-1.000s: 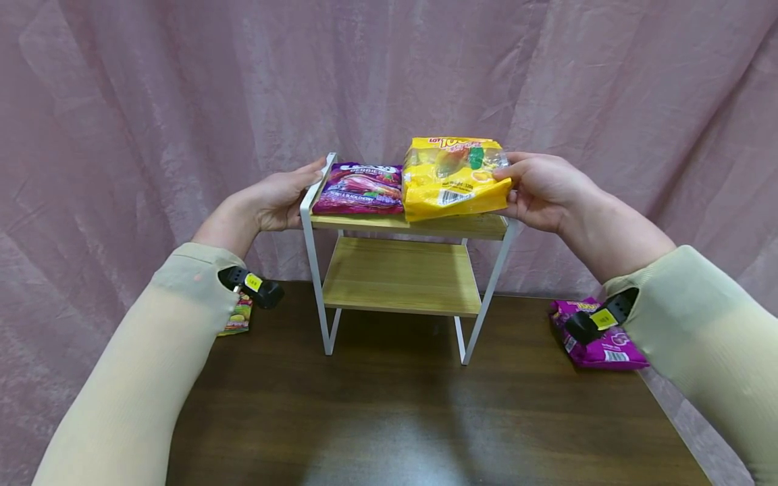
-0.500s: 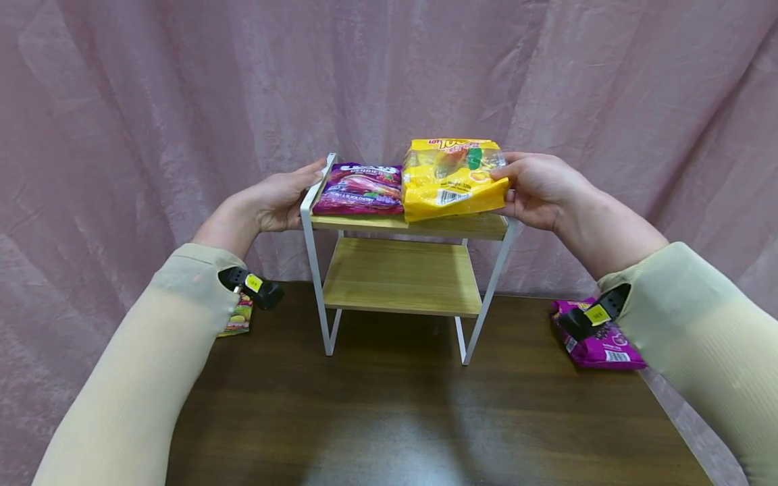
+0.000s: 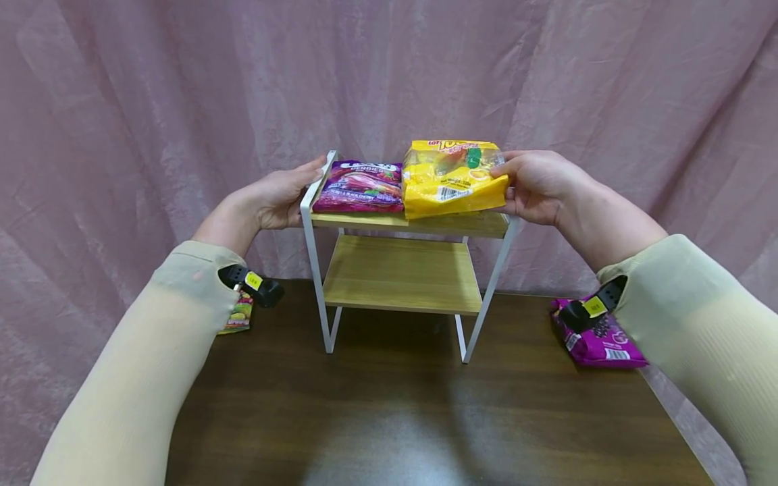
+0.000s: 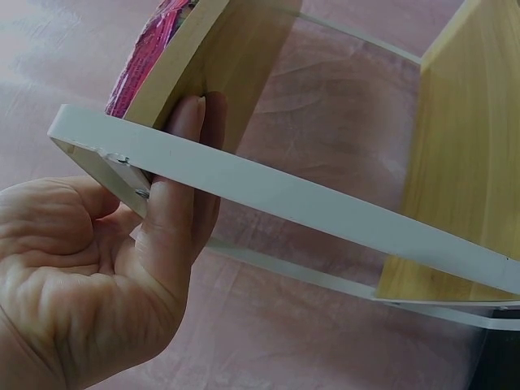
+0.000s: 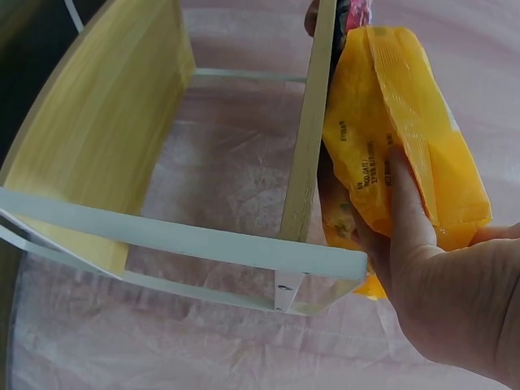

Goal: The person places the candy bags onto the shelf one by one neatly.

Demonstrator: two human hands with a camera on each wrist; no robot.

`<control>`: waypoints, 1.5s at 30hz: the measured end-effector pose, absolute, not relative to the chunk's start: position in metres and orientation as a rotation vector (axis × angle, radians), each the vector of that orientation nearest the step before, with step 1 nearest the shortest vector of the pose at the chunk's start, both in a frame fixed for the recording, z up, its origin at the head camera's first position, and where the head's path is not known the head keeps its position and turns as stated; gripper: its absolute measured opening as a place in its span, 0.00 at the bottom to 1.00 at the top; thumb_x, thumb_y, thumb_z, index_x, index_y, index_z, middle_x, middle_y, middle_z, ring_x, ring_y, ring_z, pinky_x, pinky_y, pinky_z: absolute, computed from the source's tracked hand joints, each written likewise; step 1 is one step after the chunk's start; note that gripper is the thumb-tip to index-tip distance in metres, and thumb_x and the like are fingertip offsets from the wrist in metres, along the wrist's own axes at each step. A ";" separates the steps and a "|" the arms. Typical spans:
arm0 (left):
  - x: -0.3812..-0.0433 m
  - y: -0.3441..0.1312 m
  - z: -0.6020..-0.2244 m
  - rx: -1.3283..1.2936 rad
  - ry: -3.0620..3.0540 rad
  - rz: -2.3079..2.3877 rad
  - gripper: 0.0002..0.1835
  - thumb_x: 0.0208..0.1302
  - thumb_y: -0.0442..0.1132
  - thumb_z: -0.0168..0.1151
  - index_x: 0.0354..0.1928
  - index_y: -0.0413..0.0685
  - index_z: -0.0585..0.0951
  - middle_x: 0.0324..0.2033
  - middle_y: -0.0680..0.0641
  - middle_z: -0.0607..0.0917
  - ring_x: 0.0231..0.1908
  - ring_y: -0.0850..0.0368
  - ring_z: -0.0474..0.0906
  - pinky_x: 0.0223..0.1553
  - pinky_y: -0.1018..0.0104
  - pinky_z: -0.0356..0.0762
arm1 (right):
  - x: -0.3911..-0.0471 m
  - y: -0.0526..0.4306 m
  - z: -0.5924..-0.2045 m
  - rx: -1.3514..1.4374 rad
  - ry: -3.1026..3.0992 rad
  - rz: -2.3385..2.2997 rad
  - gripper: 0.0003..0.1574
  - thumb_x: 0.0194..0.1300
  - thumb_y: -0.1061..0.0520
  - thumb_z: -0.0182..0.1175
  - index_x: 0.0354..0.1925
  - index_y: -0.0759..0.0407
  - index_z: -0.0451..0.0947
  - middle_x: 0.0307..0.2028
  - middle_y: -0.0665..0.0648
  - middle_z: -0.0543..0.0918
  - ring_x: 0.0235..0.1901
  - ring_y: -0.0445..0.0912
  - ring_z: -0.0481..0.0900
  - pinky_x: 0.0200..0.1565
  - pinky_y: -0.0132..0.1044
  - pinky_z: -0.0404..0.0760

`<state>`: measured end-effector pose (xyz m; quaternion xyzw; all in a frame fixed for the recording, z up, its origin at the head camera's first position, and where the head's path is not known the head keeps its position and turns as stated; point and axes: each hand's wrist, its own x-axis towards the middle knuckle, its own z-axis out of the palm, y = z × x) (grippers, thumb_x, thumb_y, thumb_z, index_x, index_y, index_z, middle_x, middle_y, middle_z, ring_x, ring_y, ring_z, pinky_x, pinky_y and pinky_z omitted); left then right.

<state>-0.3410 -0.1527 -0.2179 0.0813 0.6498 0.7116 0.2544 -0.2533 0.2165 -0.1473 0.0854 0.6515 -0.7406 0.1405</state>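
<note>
A small two-tier shelf rack (image 3: 401,273) with wooden boards and a white metal frame stands on the dark table. My left hand (image 3: 276,199) grips the left end of its top tier; in the left wrist view the fingers (image 4: 172,219) pass inside the white frame and lie under the board. A purple berry candy bag (image 3: 360,187) lies flat on the top board's left half. Beside it, over the right half, is a yellow mango candy bag (image 3: 452,179). My right hand (image 3: 541,185) holds that bag by its right end, its fingers partly hidden beneath.
Another purple candy bag (image 3: 608,347) lies on the table (image 3: 389,412) at the right, partly covered by the right wrist camera. On the left, a colourful packet (image 3: 239,316) shows behind the left sleeve. A pink curtain (image 3: 389,74) hangs behind the rack.
My right hand and forearm have shifted slightly left with the yellow candy bag, whose far end sits a touch lower. The left hand keeps its hold on the rack.
</note>
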 end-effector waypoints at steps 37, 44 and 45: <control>-0.340 -0.155 -0.219 0.242 1.790 1.905 0.31 0.82 0.55 0.39 0.79 0.87 0.46 0.39 0.43 0.87 0.31 0.54 0.88 0.33 0.61 0.89 | -0.273 0.209 -0.146 0.322 2.000 -1.930 0.35 0.83 0.52 0.48 0.80 0.55 0.49 0.62 0.59 0.71 0.53 0.50 0.82 0.56 0.43 0.82; -0.340 -0.155 -0.221 0.227 1.786 1.923 0.32 0.81 0.55 0.40 0.79 0.87 0.45 0.40 0.43 0.87 0.31 0.54 0.88 0.33 0.62 0.89 | -0.274 0.209 -0.146 0.293 2.023 -1.888 0.35 0.82 0.50 0.49 0.78 0.56 0.50 0.62 0.59 0.71 0.55 0.50 0.81 0.56 0.43 0.82; -0.340 -0.155 -0.221 0.227 1.784 1.924 0.32 0.81 0.55 0.40 0.79 0.87 0.45 0.40 0.42 0.87 0.31 0.54 0.88 0.33 0.62 0.89 | -0.274 0.209 -0.145 0.290 2.026 -1.881 0.36 0.82 0.50 0.50 0.78 0.56 0.49 0.62 0.59 0.71 0.56 0.50 0.80 0.56 0.43 0.82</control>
